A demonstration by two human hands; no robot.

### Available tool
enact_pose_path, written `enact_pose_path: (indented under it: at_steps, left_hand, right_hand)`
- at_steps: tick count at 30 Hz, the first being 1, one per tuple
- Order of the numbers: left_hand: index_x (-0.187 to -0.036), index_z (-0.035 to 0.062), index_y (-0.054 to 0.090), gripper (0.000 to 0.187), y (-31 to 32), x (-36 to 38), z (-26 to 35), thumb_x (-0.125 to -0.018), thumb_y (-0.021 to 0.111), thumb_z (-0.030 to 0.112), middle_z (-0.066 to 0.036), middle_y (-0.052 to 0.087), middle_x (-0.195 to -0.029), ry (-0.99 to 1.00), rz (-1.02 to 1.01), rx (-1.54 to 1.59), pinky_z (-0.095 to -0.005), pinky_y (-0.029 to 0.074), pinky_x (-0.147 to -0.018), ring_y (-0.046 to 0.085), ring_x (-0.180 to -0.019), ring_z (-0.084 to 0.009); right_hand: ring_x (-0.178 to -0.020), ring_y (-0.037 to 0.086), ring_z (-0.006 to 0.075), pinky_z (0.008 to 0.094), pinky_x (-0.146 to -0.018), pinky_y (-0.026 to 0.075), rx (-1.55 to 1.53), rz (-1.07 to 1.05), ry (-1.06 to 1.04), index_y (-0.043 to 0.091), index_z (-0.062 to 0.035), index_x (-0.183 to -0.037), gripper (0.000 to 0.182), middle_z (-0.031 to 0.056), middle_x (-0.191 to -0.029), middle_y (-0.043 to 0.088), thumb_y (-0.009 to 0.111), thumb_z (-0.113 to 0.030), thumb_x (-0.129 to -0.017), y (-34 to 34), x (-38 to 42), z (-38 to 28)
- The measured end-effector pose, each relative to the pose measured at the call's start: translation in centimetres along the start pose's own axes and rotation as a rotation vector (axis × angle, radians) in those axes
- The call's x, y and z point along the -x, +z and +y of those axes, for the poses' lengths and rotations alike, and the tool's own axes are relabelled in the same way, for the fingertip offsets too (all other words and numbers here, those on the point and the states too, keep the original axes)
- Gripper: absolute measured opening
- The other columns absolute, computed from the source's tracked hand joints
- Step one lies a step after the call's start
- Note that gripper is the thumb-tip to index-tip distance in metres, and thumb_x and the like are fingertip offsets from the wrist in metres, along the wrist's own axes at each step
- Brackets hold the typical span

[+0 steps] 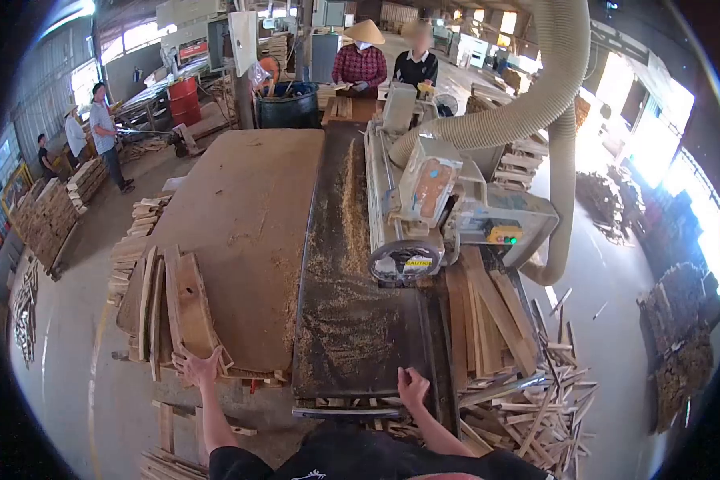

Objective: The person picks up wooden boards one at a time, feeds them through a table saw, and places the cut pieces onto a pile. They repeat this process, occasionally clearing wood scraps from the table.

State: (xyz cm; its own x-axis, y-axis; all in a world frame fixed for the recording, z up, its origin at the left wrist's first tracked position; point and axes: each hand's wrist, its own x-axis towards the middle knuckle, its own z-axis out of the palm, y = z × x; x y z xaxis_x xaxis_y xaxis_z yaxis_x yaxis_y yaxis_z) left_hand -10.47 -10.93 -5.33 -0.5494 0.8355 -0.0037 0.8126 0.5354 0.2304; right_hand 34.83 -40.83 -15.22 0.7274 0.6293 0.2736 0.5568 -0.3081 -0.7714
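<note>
My left hand [198, 366] is at the near end of a wide wooden board [192, 308], fingers and thumb spanning the board's width. The board has a dark knot and lies with narrower wooden strips [148, 300] on the left edge of a large brown tabletop [252, 216]. My right hand [413, 390] is curled closed over the near end of a dark machine bed [352, 320] dusted with sawdust. Nothing shows in its fingers. A cutting machine [424, 192] with a caution label stands over the bed's far right side.
A thick ribbed hose [528, 96] rises from the machine. Boards [488, 312] and piled offcuts [544, 408] lie on the right. Two people [362, 68] stand at the far end. Further people [104, 128], wood stacks [52, 212] and a red barrel [184, 102] are at left.
</note>
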Motion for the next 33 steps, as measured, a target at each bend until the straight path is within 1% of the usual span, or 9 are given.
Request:
enact_pose_path:
  at_steps: [2, 3, 8, 12, 14, 21, 25, 30, 33]
  left_hand:
    - [-0.163, 0.0174, 0.020, 0.131, -0.3, 0.0, 0.0, -0.064, 0.080, 0.078, -0.023, 0.021, -0.165, 0.004, -0.044, -0.031, -0.0633, 0.022, -0.121, 0.019, -0.154, -0.0389]
    - [-0.163, 0.0174, 0.020, 0.131, -0.4, 0.1, 0.0, -0.064, 0.080, 0.078, -0.023, 0.021, -0.165, -0.001, -0.044, -0.030, -0.0633, 0.022, -0.121, 0.019, -0.154, -0.0389]
    - [-0.162, 0.0129, 0.023, 0.131, -0.9, 0.6, 0.4, -0.064, 0.081, 0.077, -0.022, 0.023, -0.165, 0.012, -0.024, -0.022, -0.0629, 0.023, -0.121, 0.021, -0.153, -0.0383]
    - [-0.162, 0.0129, 0.023, 0.130, -0.5, 0.5, 0.2, -0.065, 0.081, 0.076, -0.022, 0.025, -0.165, 0.020, -0.004, -0.022, -0.0624, 0.024, -0.121, 0.022, -0.153, -0.0380]
    - [-0.162, 0.0160, 0.024, 0.131, 0.4, 0.0, -0.2, -0.060, 0.087, 0.069, -0.024, 0.027, -0.163, 0.041, 0.057, 0.005, -0.0648, 0.025, -0.119, 0.025, -0.152, -0.0390]
    - [-0.161, 0.0148, 0.025, 0.131, 0.9, -0.3, -0.5, -0.060, 0.086, 0.071, -0.023, 0.030, -0.162, 0.052, 0.062, -0.011, -0.0645, 0.026, -0.119, 0.024, -0.152, -0.0377]
    - [-0.161, 0.0147, 0.026, 0.129, 0.7, -0.1, -0.6, -0.060, 0.087, 0.068, -0.023, 0.029, -0.162, 0.051, 0.064, 0.003, -0.0647, 0.026, -0.119, 0.025, -0.151, -0.0376]
    - [-0.160, 0.0147, 0.026, 0.128, 0.0, 0.3, -0.1, -0.061, 0.088, 0.066, -0.024, 0.029, -0.162, 0.030, 0.054, 0.008, -0.0651, 0.025, -0.119, 0.026, -0.151, -0.0385]
    - [-0.160, 0.0145, 0.026, 0.128, 0.2, 0.2, -0.2, -0.061, 0.088, 0.067, -0.024, 0.030, -0.161, 0.034, 0.069, 0.031, -0.0654, 0.025, -0.120, 0.025, -0.151, -0.0392]
  right_hand:
    - [-0.052, 0.062, 0.0240, 0.0366, -0.053, 0.048, 0.103, 0.043, -0.011, 0.063, -0.0044, -0.073, 0.032, 0.0096, -0.059, 0.060, 0.073, -0.027, -0.094, -0.3, 0.1, -0.8]
    - [-0.052, 0.061, 0.0259, 0.0367, -0.052, 0.047, 0.074, 0.073, -0.040, 0.062, -0.0053, -0.072, 0.031, 0.0107, -0.059, 0.060, 0.076, -0.026, -0.091, 0.0, 0.1, -0.6]
    - [-0.052, 0.062, 0.0246, 0.0358, -0.052, 0.048, 0.038, 0.081, -0.083, 0.063, -0.0048, -0.073, 0.030, 0.0100, -0.060, 0.061, 0.080, -0.024, -0.088, 0.2, 0.1, -0.5]
    - [-0.052, 0.063, 0.0232, 0.0347, -0.052, 0.049, 0.033, 0.082, -0.083, 0.063, -0.0044, -0.073, 0.031, 0.0094, -0.061, 0.063, 0.082, -0.025, -0.087, 0.2, 0.0, -0.6]
    - [-0.052, 0.064, 0.0230, 0.0347, -0.052, 0.049, 0.054, 0.074, -0.078, 0.063, -0.0044, -0.074, 0.031, 0.0093, -0.061, 0.064, 0.082, -0.025, -0.087, 0.2, 0.1, -0.4]
    - [-0.052, 0.063, 0.0220, 0.0346, -0.052, 0.049, 0.052, 0.072, -0.078, 0.065, -0.0044, -0.076, 0.028, 0.0087, -0.061, 0.064, 0.082, -0.024, -0.087, 0.2, 0.3, -0.2]
    - [-0.052, 0.063, 0.0220, 0.0347, -0.052, 0.049, 0.078, 0.050, -0.069, 0.064, -0.0044, -0.075, 0.030, 0.0083, -0.061, 0.064, 0.082, -0.025, -0.087, 0.1, 0.4, -0.4]
    - [-0.052, 0.063, 0.0220, 0.0343, -0.052, 0.049, 0.087, 0.078, -0.057, 0.064, -0.0050, -0.075, 0.030, 0.0077, -0.060, 0.063, 0.082, -0.026, -0.086, 0.3, 0.3, -0.2]
    - [-0.052, 0.063, 0.0221, 0.0342, -0.052, 0.049, 0.035, 0.117, -0.104, 0.065, -0.0053, -0.075, 0.031, 0.0076, -0.060, 0.063, 0.081, -0.028, -0.087, 0.7, 0.2, 0.1]
